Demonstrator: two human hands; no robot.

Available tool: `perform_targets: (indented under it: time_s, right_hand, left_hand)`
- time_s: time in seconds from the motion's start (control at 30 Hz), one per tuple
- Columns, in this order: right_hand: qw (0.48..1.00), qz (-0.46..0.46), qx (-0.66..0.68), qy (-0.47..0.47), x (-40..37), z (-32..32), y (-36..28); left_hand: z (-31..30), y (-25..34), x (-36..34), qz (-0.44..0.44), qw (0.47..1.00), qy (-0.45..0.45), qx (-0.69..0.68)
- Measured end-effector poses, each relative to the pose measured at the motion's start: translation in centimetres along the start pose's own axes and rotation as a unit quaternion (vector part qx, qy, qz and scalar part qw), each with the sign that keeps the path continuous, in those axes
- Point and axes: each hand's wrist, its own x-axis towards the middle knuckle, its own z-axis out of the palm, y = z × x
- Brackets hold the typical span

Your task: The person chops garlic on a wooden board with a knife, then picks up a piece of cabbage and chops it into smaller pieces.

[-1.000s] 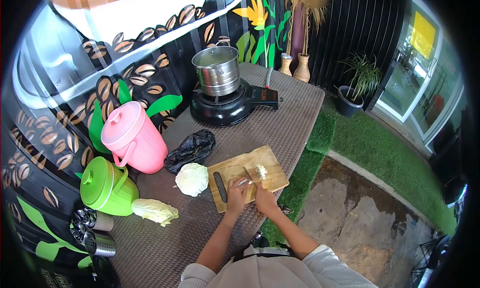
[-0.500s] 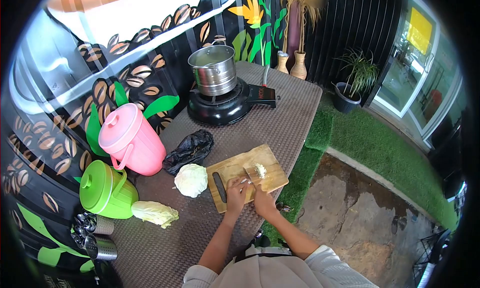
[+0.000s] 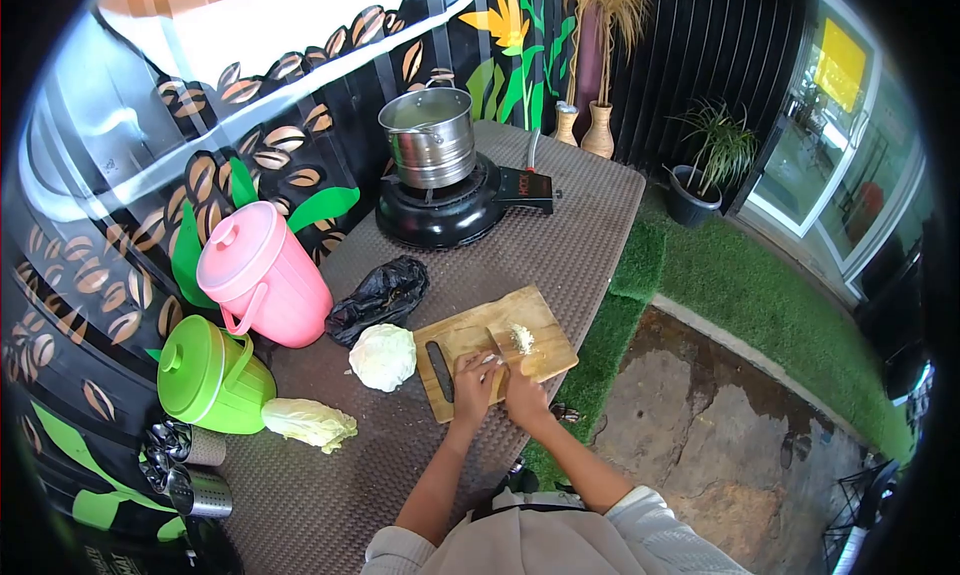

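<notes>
A wooden cutting board (image 3: 462, 327) lies near the table's edge, a small heap of finely chopped pale bits (image 3: 521, 337) on its far right part. My right hand (image 3: 525, 395) is closed around a knife (image 3: 497, 343), whose blade reaches away from me between the heap and my other hand. Just left of the blade, my left hand (image 3: 473, 381) pinches a small whitish piece (image 3: 489, 359) against the board; its kind is too small to make out. A round cabbage (image 3: 382, 357) sits left of the board, and a napa cabbage (image 3: 309, 424) lies farther left.
A steel pot (image 3: 428, 140) stands on a black portable stove (image 3: 440, 215) at the back. Behind the round cabbage is a black plastic bag (image 3: 380, 297). Pink (image 3: 270, 280) and green (image 3: 215, 375) lidded pitchers and metal utensil holders (image 3: 200, 490) line the left side of the table (image 3: 400, 485).
The knife blade shows a little more clearly beside the chopped heap, with only slight movement of both hands. Everything else stays in place apart from a small camera shift.
</notes>
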Motion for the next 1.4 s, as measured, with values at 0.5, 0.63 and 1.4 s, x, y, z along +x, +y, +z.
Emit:
perform_targets:
  time_s: [0.5,0.63,1.4]
  right_hand:
    - [0.995,-0.059,-0.077,0.034,-0.3,0.6,0.5]
    - [0.999,0.037,-0.017,0.006,-0.6,0.8,-0.5]
    - [0.999,0.023,-0.02,0.01,0.2,1.0,-0.1]
  left_hand:
    - [-0.2,0.1,-0.1,-0.011,1.0,0.001,-0.009]
    - [-0.1,-0.2,0.1,-0.005,1.0,0.019,-0.013]
    - [0.0,-0.3,-0.1,0.007,0.999,0.03,-0.009]
